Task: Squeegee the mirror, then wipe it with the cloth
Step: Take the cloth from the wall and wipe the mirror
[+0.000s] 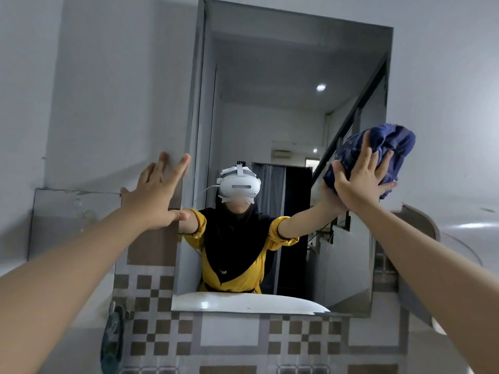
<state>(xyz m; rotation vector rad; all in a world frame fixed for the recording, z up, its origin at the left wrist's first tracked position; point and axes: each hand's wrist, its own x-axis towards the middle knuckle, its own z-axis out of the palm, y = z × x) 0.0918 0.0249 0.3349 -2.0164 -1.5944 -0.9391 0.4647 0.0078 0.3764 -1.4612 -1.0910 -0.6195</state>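
One bunched blue cloth (391,143), under flat right hand (361,179), at mirror (283,90) edge

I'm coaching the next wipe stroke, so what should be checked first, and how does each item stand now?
1. Bunched dark-blue cloth against the rectangular wall mirror: ok, at its right edge.
2. Right hand pressing the cloth with spread fingers: ok.
3. Left hand braced flat at the mirror's left edge: ok.
4. Squeegee out of the way: ok, none in view.
5. Glass free of streaks: cannot tell.
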